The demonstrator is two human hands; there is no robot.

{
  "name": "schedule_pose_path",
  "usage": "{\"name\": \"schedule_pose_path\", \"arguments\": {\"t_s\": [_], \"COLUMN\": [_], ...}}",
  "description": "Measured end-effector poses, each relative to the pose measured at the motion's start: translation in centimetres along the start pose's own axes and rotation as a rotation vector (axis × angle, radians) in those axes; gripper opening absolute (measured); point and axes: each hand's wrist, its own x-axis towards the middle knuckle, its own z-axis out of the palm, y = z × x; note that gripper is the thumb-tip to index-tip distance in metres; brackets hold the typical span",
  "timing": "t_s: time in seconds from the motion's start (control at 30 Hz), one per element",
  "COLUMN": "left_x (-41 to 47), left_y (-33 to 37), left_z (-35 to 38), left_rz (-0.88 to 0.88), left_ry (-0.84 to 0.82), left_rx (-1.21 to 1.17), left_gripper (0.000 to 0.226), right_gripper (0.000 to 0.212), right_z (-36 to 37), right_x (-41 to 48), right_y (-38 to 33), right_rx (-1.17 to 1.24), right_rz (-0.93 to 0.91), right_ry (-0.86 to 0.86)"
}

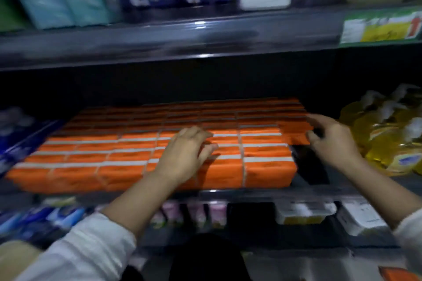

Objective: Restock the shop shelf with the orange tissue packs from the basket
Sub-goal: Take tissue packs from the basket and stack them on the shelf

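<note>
Several orange tissue packs with white strips fill the middle shelf in tight rows. My left hand rests flat on top of the front rows, fingers spread. My right hand pinches one orange tissue pack at the right end of the block, thumb below and fingers over its top. A further orange pack shows at the bottom right corner; the basket itself is hidden.
Yellow liquid refill pouches crowd the shelf right of the packs, with a dark gap between. Blue packs sit to the left. The upper shelf holds boxes and teal packs. Small goods line the lower shelf.
</note>
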Motion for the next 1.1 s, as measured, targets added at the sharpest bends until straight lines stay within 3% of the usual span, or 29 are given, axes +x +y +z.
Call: {"name": "schedule_pose_path", "arguments": {"t_s": [0.17, 0.3, 0.4, 0.63, 0.93, 1.1], "left_x": [-12.9, -24.4, -32.3, -46.0, -51.4, -51.2], "left_y": [-7.1, -13.0, -16.3, -21.7, -27.9, -31.4], "left_z": [-4.9, -7.1, -8.5, -10.1, -6.9, -3.3], "left_rz": [-0.193, -0.471, -0.679, -1.001, -1.132, -1.149], "left_ry": [0.057, 0.042, -0.059, -0.231, -0.297, -0.421], "left_rx": [0.073, 0.119, 0.168, 0.268, 0.178, 0.179], "left_gripper": [0.043, 0.044, 0.032, 0.039, 0.040, 0.044], "right_gripper": [0.034, 0.031, 0.030, 0.031, 0.026, 0.025], "right_z": [3.9, 9.3, 13.5, 22.6, 31.3, 35.5], "right_x": [-4.6, -8.9, -12.2, -19.6, -24.2, -25.7], "right_y": [-10.3, -19.6, -26.1, -36.1, -41.1, -41.1], "right_rx": [0.168, 0.312, 0.374, 0.382, 0.331, 0.149], "right_rz": [-0.136, -0.278, -0.386, -0.482, -0.441, -0.540], "right_ry": [-0.133, -0.339, -0.478, -0.736, -0.871, -0.949]}}
